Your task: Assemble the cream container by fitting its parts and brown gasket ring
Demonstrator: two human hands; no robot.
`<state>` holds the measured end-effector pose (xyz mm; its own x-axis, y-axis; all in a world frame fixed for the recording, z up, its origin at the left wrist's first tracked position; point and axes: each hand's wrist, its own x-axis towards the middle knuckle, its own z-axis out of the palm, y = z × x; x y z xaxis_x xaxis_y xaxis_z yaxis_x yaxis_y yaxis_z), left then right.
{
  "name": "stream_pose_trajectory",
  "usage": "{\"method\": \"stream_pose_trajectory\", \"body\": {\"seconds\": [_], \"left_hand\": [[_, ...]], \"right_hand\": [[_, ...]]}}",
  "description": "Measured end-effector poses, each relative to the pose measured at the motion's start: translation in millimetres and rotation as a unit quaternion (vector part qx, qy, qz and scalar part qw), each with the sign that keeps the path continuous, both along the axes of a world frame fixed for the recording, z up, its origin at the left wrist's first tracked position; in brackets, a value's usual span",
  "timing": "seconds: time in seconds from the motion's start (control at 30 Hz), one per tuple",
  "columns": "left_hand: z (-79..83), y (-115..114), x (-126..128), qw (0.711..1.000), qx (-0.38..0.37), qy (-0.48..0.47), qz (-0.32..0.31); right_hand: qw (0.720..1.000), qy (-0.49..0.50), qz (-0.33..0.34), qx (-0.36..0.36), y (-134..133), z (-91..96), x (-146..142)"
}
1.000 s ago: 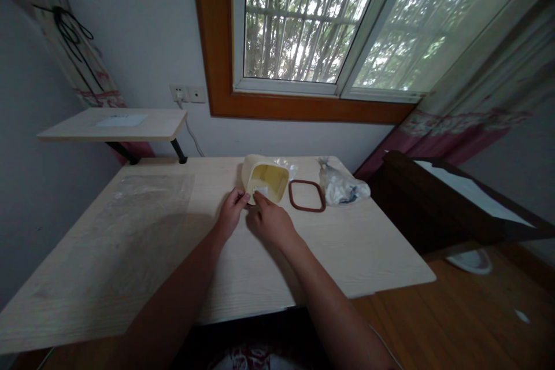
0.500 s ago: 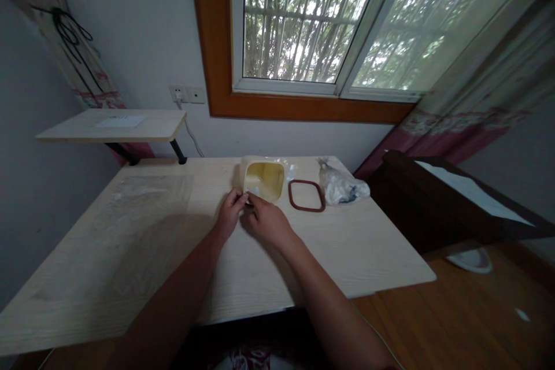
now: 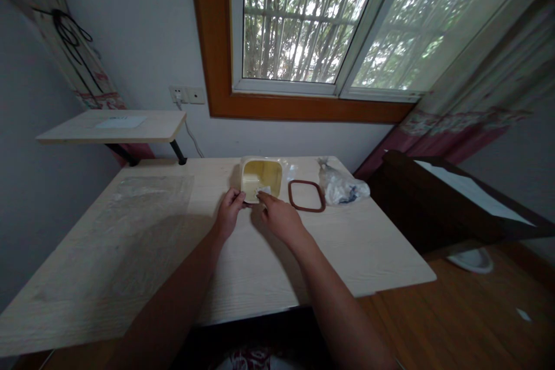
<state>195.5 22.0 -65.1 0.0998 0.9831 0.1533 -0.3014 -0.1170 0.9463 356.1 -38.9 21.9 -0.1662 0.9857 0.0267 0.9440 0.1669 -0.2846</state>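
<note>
cream container (image 3: 262, 176) tipped toward the viewer, steadied at one corner

the container sits at the far side of the table (image 3: 347, 248), near the middle of that edge, its open mouth facing the person; this tilt presumably lets the eye and fingers reach its yellowish inside. whether its base bears on the tabletop cannot be told.

the left hand (image 3: 228, 214) has thumb and fingers closed on the lower left corner of the rim, with no visible gap; a grip there probably steadies the container while leaving the mouth uncovered. the right hand (image 3: 281, 218) is loosely curled, its forefinger reaching to the lower rim, where a small white piece (image 3: 264, 189) shows at the fingertips. whether that piece is pinched or only touched cannot be told.

just right of the container, a red-brown frame (image 3: 306, 195) with rounded corners lies flat and untouched; lying apart, it seems set aside within easy reach. beside it, farther right, a crumpled clear bag (image 3: 343, 185) rests near the table's edge, apparently out of the hands' way. a thin clear sheet (image 3: 151, 199) is spread on the left side, well apart from both hands. beyond it, a raised shelf (image 3: 82, 127) carries white paper (image 3: 121, 122).
</note>
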Motion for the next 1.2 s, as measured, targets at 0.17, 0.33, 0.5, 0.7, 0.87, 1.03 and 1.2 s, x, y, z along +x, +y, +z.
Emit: {"method": "stream_pose_trajectory", "body": {"seconds": [0.17,0.33,0.5,0.7,0.87,1.03,1.2], "left_hand": [[0.4,0.9,0.2,1.0,0.002,-0.012,0.0],[2.0,1.4,0.4,1.0,0.0,-0.025,0.007],[4.6,1.1,1.7,0.998,-0.013,-0.064,-0.001],[4.2,0.1,2.4,0.995,-0.026,-0.091,-0.024],[2.4,-0.1,1.6,0.995,-0.025,-0.088,-0.039],[2.2,3.8,-4.3,0.999,-0.027,-0.037,0.008],[2.5,7.8,-8.8,0.998,0.025,0.016,0.048]], "right_hand": [[0.998,-0.049,-0.034,-0.003,2.5,-3.9,1.4],[0.999,-0.039,-0.018,0.019,1.2,-5.9,-2.8],[0.999,-0.028,0.004,0.027,2.8,-7.5,-5.4],[0.998,-0.04,-0.02,0.037,6.8,-9.0,-4.4],[0.997,-0.044,-0.031,0.051,6.5,-8.8,-3.7],[0.997,-0.057,-0.032,0.042,6.1,-9.8,-3.9],[0.996,-0.066,-0.021,0.055,7.1,-13.2,-1.0]]}}
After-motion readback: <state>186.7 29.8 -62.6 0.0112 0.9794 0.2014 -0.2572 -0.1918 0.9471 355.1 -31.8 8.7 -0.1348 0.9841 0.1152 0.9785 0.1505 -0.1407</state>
